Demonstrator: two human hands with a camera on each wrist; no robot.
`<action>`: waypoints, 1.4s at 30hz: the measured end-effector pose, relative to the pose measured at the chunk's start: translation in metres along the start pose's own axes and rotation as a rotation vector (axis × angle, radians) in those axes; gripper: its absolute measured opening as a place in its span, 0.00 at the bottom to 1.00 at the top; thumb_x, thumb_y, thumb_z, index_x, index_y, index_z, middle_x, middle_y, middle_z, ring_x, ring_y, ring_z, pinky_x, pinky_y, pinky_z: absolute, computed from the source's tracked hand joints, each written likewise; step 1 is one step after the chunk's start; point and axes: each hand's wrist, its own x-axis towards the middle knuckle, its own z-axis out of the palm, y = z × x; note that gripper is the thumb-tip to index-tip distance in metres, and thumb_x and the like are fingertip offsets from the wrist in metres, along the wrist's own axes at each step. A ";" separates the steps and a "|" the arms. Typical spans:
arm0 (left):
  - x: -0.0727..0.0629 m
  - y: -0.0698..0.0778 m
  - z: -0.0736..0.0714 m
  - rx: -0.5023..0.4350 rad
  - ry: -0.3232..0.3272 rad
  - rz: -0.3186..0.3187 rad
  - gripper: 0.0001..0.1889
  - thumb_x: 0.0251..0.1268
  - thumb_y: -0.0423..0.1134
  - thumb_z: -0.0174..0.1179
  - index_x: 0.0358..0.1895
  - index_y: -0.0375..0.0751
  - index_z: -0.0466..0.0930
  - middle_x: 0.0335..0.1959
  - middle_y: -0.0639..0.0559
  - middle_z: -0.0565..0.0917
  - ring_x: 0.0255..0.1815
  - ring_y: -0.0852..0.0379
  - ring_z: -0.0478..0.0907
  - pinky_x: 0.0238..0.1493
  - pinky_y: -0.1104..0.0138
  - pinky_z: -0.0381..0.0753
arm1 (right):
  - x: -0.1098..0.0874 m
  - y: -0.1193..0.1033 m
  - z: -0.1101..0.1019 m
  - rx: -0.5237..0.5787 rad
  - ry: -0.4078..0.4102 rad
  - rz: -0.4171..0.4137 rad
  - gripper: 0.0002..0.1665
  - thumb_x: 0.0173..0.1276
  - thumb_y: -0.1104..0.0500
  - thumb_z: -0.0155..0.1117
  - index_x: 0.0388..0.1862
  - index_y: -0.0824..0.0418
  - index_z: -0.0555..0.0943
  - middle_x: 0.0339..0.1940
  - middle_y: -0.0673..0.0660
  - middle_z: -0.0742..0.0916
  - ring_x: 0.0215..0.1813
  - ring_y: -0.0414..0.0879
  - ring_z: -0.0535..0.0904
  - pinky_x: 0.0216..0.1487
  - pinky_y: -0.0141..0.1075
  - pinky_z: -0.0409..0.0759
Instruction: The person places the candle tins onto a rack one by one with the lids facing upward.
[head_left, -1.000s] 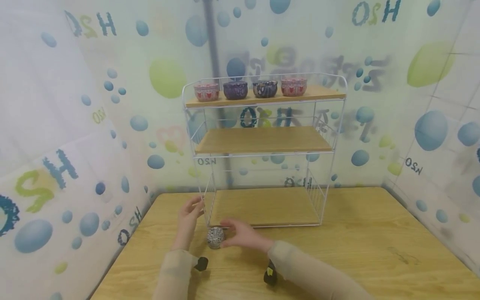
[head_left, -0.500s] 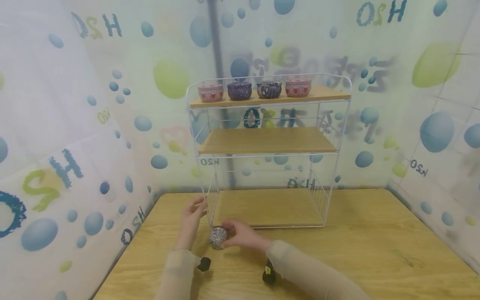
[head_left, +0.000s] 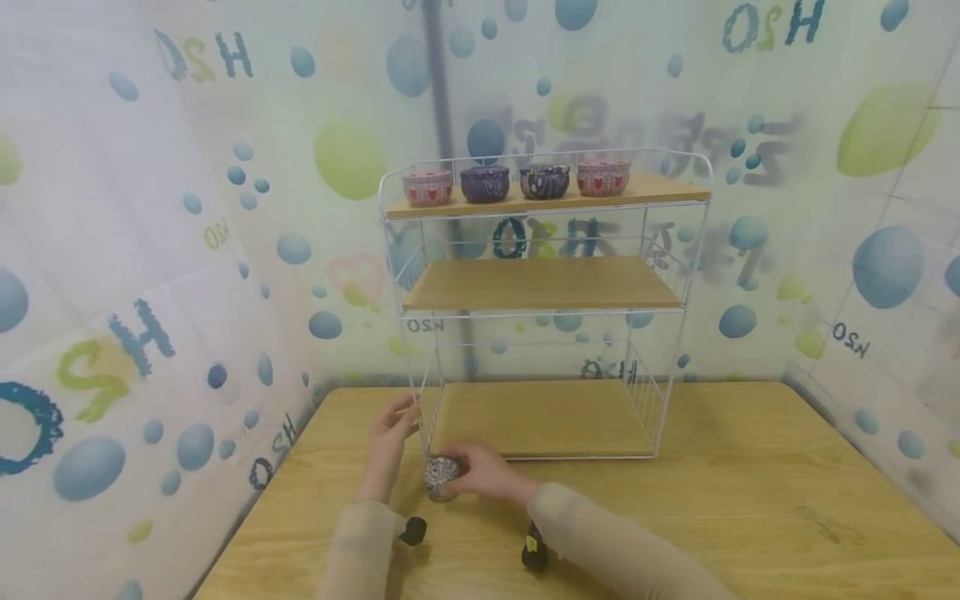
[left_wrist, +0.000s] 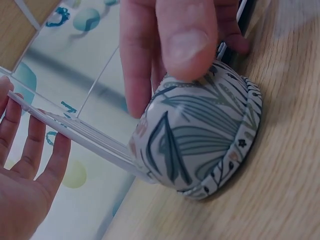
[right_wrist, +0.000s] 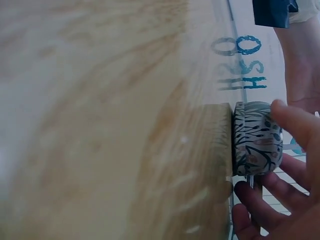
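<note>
A small round tin with a leaf and flower print on white stands on the wooden table at the rack's front left corner. Its rounded side faces up and its rim meets the tabletop in the left wrist view. My right hand holds it from the right, thumb on the near side and fingers on the far side. My left hand is at the left side of the white wire rack, its fingertips touching the wire, fingers extended and only slightly bent.
Several patterned tins, pink and dark blue among them, line the rack's top shelf. Below are a wooden middle shelf and a bottom shelf. A printed curtain surrounds the table.
My right thumb and fingers have closed in on the tin, which has tilted or turned slightly. My left hand stays by the rack. The whole head view has shifted slightly to the right.
</note>
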 end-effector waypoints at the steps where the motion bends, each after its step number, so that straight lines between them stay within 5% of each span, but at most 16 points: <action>1: -0.002 0.005 0.001 0.000 -0.005 -0.002 0.14 0.71 0.32 0.56 0.55 0.30 0.76 0.56 0.44 0.79 0.50 0.58 0.78 0.60 0.49 0.75 | 0.000 0.000 0.000 -0.012 0.002 0.000 0.37 0.52 0.55 0.78 0.60 0.63 0.77 0.55 0.55 0.83 0.52 0.45 0.79 0.53 0.33 0.78; 7: -0.001 0.005 0.001 0.015 0.005 -0.017 0.14 0.71 0.33 0.56 0.56 0.31 0.76 0.55 0.47 0.80 0.49 0.58 0.78 0.59 0.50 0.76 | 0.002 0.002 0.000 -0.088 0.011 -0.004 0.35 0.53 0.51 0.78 0.59 0.60 0.79 0.53 0.52 0.84 0.51 0.41 0.79 0.52 0.31 0.77; 13: 0.008 -0.013 -0.006 0.018 0.012 -0.060 0.17 0.71 0.38 0.57 0.58 0.33 0.75 0.56 0.48 0.80 0.50 0.56 0.78 0.59 0.54 0.75 | 0.001 -0.002 -0.003 -0.109 0.002 -0.010 0.34 0.52 0.51 0.78 0.58 0.61 0.80 0.53 0.54 0.84 0.50 0.42 0.78 0.52 0.32 0.77; 27: 0.010 -0.026 -0.010 0.039 0.023 -0.033 0.20 0.70 0.42 0.59 0.60 0.36 0.75 0.59 0.45 0.78 0.53 0.55 0.77 0.59 0.52 0.76 | 0.001 -0.005 -0.004 -0.159 -0.047 -0.010 0.38 0.48 0.53 0.79 0.58 0.62 0.78 0.47 0.49 0.84 0.44 0.38 0.78 0.46 0.29 0.78; 42: -0.003 0.005 0.000 0.034 -0.002 -0.032 0.15 0.70 0.32 0.56 0.57 0.31 0.75 0.57 0.43 0.78 0.50 0.56 0.78 0.59 0.52 0.76 | 0.005 -0.007 -0.001 -0.255 -0.095 -0.009 0.43 0.44 0.52 0.82 0.62 0.58 0.77 0.51 0.49 0.84 0.47 0.37 0.78 0.50 0.29 0.77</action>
